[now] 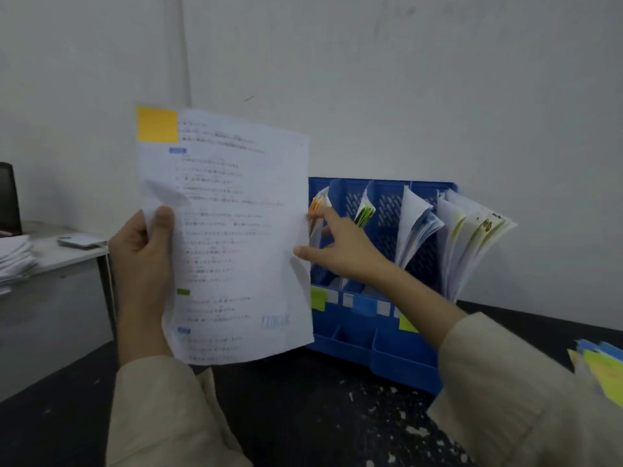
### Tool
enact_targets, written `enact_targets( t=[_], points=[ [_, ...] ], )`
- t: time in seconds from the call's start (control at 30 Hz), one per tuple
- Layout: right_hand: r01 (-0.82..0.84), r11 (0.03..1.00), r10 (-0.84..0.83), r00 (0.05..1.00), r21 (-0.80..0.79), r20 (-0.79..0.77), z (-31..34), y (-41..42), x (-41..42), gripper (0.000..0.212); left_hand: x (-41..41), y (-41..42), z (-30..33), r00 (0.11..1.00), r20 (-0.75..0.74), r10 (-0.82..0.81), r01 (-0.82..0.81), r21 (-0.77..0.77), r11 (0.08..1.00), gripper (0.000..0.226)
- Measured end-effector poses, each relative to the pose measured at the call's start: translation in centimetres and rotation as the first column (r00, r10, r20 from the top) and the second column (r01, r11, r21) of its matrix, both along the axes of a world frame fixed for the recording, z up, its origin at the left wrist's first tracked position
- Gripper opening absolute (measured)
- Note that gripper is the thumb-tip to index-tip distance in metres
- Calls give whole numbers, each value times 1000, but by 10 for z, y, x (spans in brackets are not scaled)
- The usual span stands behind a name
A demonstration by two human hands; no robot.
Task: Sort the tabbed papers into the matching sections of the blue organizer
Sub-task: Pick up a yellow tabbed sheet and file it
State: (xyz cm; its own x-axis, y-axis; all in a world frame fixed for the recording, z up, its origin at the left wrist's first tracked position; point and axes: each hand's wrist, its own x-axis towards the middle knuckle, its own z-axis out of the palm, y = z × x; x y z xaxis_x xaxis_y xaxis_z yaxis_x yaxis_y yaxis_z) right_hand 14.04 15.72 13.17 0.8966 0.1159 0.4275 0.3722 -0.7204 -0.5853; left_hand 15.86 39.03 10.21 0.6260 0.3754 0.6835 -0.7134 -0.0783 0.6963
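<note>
Side desk: at far left a grey desk (67, 254) carries one loose heap of white sheets (15, 257) and a flat pale device (81, 242) — not part of my sorting, as far as I can judge.
Left hand: my left hand (143, 251) pinches the sheet at its left edge, thumb on the printed face, fingers behind.
Sheet in hand: one printed sheet (226, 230), held upright in the air just left of the organizer, its right edge overlapping the organizer's left end.
Tab: one orange-yellow sticky tab (157, 124) on its top left corner.
How it handles: light and limp — it bows where I pinch it, so I'd judge a second hold on the right edge would keep it from folding as it goes into a slot.
Right hand: my right hand (332, 246) is spread, fingers straight, reaching to the first slot at the sheet's right edge; it grips nothing that I can see.
Organizer: the blue organizer (387, 345) stands on the dark bench (303, 416) against the wall.
Slots: four upright sections show, each with papers — orange tabs in the first, green in the second, a blue edge in the third, yellow in the fourth, which is fullest and fans outward.
Labels: coloured notes on the front wall; I cannot count them, since my arm covers some.
Waiting pile: one stack of tabbed papers (598, 372) at the bench's right edge, count unreadable.
</note>
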Motion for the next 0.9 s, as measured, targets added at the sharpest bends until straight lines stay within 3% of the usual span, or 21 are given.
enact_targets(
  t=[0.1,0.27,0.47,0.57,0.7,0.77,0.9],
  points=[
    [-62,997,66,993,42,-97,-18,5,-1,58,3,5,-5,997,-3,76,-76,-51,996,35],
    [-165,979,188,958,122,-216,-38,18,6,69,21,13,-10,982,11,187,-185,-118,976,30],
    [-194,972,221,945,129,-242,-43,34,12,84,16,-11,2,981,146,130,-113,-118,987,29],
    [-201,973,221,950,109,-220,-46,40,14,100,17,-25,8,970,205,134,-104,-151,983,37],
    [-201,966,227,960,160,-164,-49,54,16,129,24,-42,13,966,231,113,-59,-227,972,28],
    [-151,985,157,986,85,-57,-51,62,21,125,27,-48,13,971,230,59,-1,-244,970,21],
    [14,999,-23,970,37,241,-50,64,34,82,26,-51,14,961,265,-80,159,-293,943,16]
  ],
)
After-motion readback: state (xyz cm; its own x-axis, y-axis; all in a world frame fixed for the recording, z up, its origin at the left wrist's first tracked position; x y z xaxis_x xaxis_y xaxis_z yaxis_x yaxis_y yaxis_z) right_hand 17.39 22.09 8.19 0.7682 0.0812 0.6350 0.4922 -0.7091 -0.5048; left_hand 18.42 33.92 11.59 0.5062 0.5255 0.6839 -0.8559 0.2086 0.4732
